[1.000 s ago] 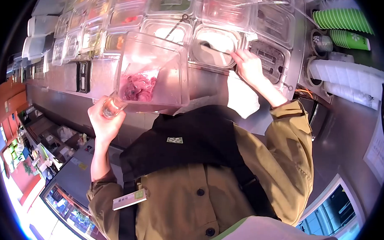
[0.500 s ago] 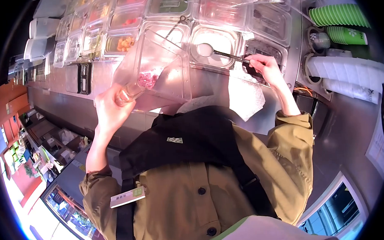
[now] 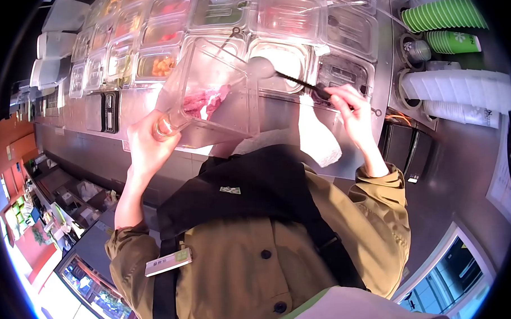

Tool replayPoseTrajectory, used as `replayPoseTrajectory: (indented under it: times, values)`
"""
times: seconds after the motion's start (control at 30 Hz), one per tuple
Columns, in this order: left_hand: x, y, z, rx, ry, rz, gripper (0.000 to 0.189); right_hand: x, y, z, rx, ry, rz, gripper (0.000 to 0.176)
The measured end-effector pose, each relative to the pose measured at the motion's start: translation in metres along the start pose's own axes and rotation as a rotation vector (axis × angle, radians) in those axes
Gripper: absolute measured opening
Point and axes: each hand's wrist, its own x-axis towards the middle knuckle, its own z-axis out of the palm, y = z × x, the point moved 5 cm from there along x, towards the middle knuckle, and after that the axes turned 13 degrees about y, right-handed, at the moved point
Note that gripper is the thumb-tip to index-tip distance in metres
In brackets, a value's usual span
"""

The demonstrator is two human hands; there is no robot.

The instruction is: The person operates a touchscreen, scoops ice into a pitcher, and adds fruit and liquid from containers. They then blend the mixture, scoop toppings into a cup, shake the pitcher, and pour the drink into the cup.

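Observation:
My left hand (image 3: 152, 136) is closed round the handle of a clear pitcher (image 3: 244, 112), which is tilted and has pink-red contents (image 3: 198, 102) inside. The black handle of a ladle (image 3: 262, 68) is gripped in my right hand (image 3: 350, 105). The ladle's round, pale bowl is above the near left part of an open container of white contents (image 3: 289, 65), close to the pitcher's side. A white cloth (image 3: 318, 136) hangs over the counter edge between the pitcher and my right hand.
Rows of clear lidded containers (image 3: 289, 15) fill the far side of the counter. Orange pieces (image 3: 163, 66) lie in one at the left. A black scale (image 3: 111, 112) is at the left. Green cups (image 3: 444, 13) and white cups (image 3: 453, 86) lie stacked at the right.
The ladle's bowl has moved left from over the white contents toward the pitcher. My right hand has shifted slightly down and left. Inside the pitcher, the pink-red contents have spread out.

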Motion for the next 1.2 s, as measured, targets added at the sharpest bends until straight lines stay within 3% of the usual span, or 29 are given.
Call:
replayPoseTrajectory:
  times: [0.03, 0.07, 0.17, 0.2, 0.4, 0.5, 0.67, 0.7, 0.8, 0.97, 1.03, 1.1, 1.17, 1.2]
  values:
    - [-0.001, -0.002, 0.0, -0.002, 0.009, -0.001, 0.019, 0.001, 0.015, -0.004, -0.054, 0.034, 0.089, 0.018]
    - [-0.001, -0.005, 0.0, 0.006, 0.002, -0.019, 0.019, 0.005, 0.022, 0.0, -0.269, 0.078, -0.155, 0.017]
    - [-0.002, -0.01, -0.001, 0.02, -0.013, -0.04, 0.019, 0.012, 0.029, 0.041, -0.947, 0.041, -0.465, 0.017]
    - [-0.003, -0.011, -0.002, 0.021, -0.007, -0.03, 0.019, 0.014, 0.029, 0.053, -0.973, 0.07, -0.588, 0.019]
    - [-0.008, -0.014, -0.018, 0.019, 0.049, 0.018, 0.019, 0.007, 0.038, 0.065, -0.721, -0.021, -0.653, 0.024]
    - [-0.008, -0.017, -0.019, 0.005, 0.031, -0.033, 0.019, 0.002, 0.048, 0.075, -0.593, -0.061, -0.498, 0.018]
    - [-0.007, -0.016, -0.018, 0.041, 0.028, -0.005, 0.02, 0.015, 0.081, 0.067, -0.283, -0.15, 0.058, 0.017]
    - [-0.007, -0.016, -0.017, 0.049, 0.026, 0.002, 0.02, 0.014, 0.091, 0.062, -0.158, -0.189, 0.345, 0.017]
    - [-0.006, -0.018, -0.014, 0.067, 0.024, 0.031, 0.02, 0.01, 0.101, 0.046, 0.074, -0.19, 0.627, 0.017]
    - [0.001, -0.016, -0.007, 0.089, 0.01, 0.046, 0.019, 0.015, 0.061, 0.008, 0.155, -0.121, 0.522, 0.018]
    - [0.003, -0.011, -0.006, 0.078, 0.018, 0.063, 0.019, 0.021, 0.017, 0.005, 0.182, -0.136, 0.262, 0.018]
    - [0.005, -0.006, -0.006, 0.061, 0.021, 0.076, 0.019, 0.02, -0.038, 0.021, 0.0, -0.161, -0.033, 0.017]
    - [0.005, -0.003, -0.006, 0.034, 0.032, 0.08, 0.02, -0.002, -0.067, 0.061, -0.24, -0.181, -0.509, 0.032]
    - [0.005, -0.004, -0.005, 0.019, 0.014, 0.069, 0.02, -0.005, -0.072, 0.066, -0.219, -0.149, -0.638, 0.034]
